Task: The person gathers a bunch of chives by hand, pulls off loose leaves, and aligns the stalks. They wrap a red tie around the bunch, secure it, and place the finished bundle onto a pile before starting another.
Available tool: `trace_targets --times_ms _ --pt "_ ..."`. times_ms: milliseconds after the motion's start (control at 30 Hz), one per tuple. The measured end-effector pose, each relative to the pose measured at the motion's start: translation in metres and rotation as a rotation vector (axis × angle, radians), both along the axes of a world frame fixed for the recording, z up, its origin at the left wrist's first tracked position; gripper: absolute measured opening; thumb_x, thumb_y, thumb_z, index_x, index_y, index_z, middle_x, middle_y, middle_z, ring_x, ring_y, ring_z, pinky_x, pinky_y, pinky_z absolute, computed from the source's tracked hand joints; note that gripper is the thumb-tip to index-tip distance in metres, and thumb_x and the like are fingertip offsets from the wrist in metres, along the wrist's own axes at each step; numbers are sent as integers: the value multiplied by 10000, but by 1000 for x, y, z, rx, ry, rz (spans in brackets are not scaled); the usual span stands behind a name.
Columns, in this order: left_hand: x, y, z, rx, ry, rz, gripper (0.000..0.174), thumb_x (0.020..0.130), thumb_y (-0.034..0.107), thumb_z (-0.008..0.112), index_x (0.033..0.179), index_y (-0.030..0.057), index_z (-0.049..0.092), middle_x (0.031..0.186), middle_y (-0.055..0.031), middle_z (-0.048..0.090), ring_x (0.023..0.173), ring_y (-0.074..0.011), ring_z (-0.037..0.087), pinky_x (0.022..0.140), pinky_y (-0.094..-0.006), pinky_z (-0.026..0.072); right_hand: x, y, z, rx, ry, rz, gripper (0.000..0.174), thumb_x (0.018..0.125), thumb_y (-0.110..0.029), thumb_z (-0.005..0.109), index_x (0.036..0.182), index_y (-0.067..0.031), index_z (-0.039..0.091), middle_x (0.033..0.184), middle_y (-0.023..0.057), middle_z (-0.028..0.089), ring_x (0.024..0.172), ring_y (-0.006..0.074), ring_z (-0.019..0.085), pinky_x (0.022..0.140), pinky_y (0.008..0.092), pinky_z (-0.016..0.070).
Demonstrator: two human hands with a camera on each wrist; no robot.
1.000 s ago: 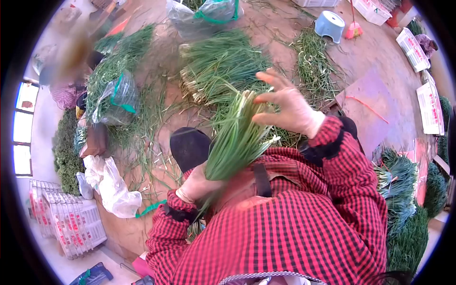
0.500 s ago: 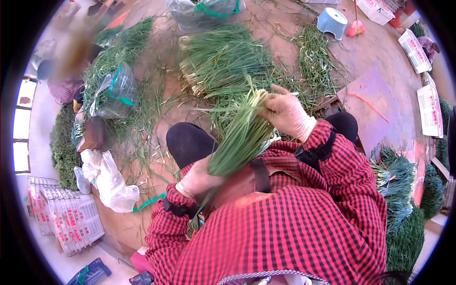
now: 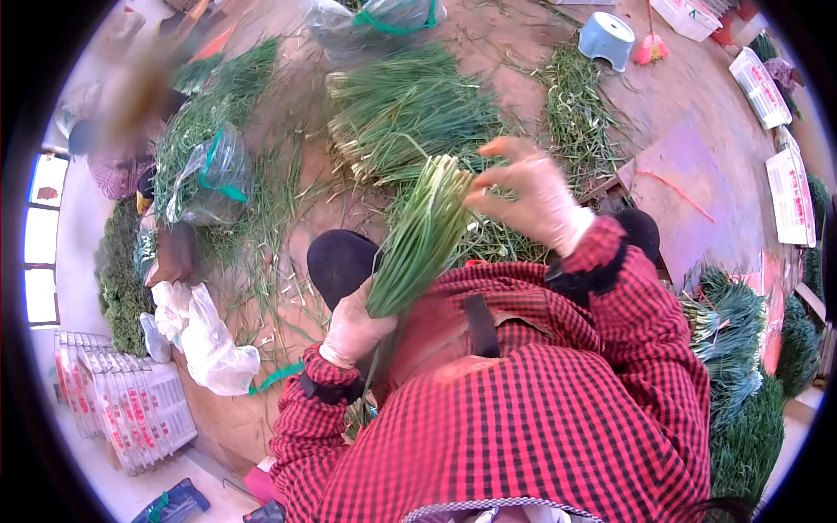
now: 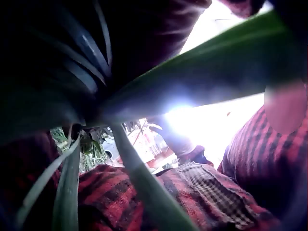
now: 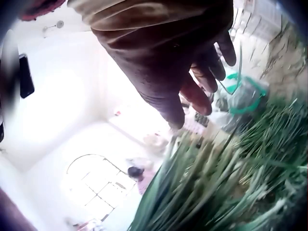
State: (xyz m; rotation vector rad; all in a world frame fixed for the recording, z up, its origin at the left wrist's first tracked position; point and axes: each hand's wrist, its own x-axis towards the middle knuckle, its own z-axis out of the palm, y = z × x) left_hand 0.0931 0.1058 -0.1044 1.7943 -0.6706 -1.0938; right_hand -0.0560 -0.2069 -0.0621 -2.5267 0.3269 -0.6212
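In the head view the gloved left hand [image 3: 356, 328] grips the lower, leafy end of a bunch of long green stalks [image 3: 417, 240], whose pale ends point up and away. Close by those pale ends is the gloved right hand [image 3: 530, 196], its fingers spread and slightly bent, holding nothing visible. The right wrist view shows that hand [image 5: 163, 62] with fingers parted just above the stalk ends [image 5: 192, 168]. Blurred leaves [image 4: 154, 197] cross the dark left wrist view, where the left hand's fingers cannot be made out.
Beyond the knees lies a large pile of green stalks [image 3: 410, 113], with loose trimmings [image 3: 575, 113] right of it. A blue stool [image 3: 606, 42], a plastic bag with green trim [image 3: 214, 183], a white bag [image 3: 209, 349] and stacked white crates [image 3: 139, 410] stand around.
The right hand, which pinched at the pale ends half a second ago, has come off them to the right and opened. The bunch has shifted slightly left and stands more upright in the left hand.
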Motion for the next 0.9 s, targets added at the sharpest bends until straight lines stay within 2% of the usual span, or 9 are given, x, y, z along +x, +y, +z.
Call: trace_targets --times_ms 67,267,400,533,633,667,733,800,900 --pt "-4 -7 5 -15 -48 12 621 747 94 683 1351 32 551 1074 -46 723 965 -79 645 892 -249 492 13 17 -10 -266 134 -58 322 768 -400 756 962 -144 756 1296 158 581 1284 343 483 1089 452 368" --pt "-3 -2 -2 -5 -88 -36 642 748 89 680 1370 27 532 1103 -79 718 994 -103 657 894 -260 497 25 21 -49 268 65 57 264 810 -327 713 973 -121 743 1296 169 570 1298 342 462 1102 402 360" --pt "0 -1 2 -52 -197 -42 645 758 96 683 1385 77 534 1114 -97 710 975 -157 687 883 -280 509 7 8 -27 566 144 187 219 842 -107 713 1050 -38 714 1206 130 621 1107 275 572 989 382 460" --pt "7 -1 24 -11 -726 -121 675 742 106 715 1391 188 545 1022 -96 707 912 -269 700 823 -340 538 -16 -13 -15 451 240 62 146 873 -94 698 969 15 699 806 96 656 805 153 630 776 281 506" --pt "12 3 26 64 -980 -151 751 724 110 733 1425 263 507 868 -75 641 760 -306 660 661 -412 523 -36 -62 -47 291 248 -338 252 859 -227 699 1039 -53 730 953 149 724 894 248 706 821 359 535" --pt "14 3 28 93 -1040 -155 761 726 110 731 1433 266 498 845 -71 625 731 -301 654 633 -420 515 -42 -75 -37 149 466 -299 416 839 -275 738 1162 -20 679 1193 221 660 1115 289 644 953 388 497" --pt "16 3 29 121 -1089 -148 767 727 109 731 1436 271 489 847 -75 608 736 -299 649 626 -421 507 -39 -52 -28 16 220 -228 629 810 -321 770 1316 -7 567 1417 275 478 1317 356 484 1085 413 400" --pt "17 0 33 195 -1148 -171 771 716 87 734 1432 244 495 890 -90 634 789 -313 661 671 -413 520 -19 -17 7 272 212 -15 804 793 -378 782 1424 -12 442 1524 286 317 1413 372 348 1145 405 322" --pt "19 -5 33 153 -1251 -205 754 752 88 702 1434 323 484 916 -59 625 739 -282 654 603 -417 511 12 18 14 253 193 134 495 849 -313 737 1232 -30 598 1231 181 614 1162 273 589 978 372 474"
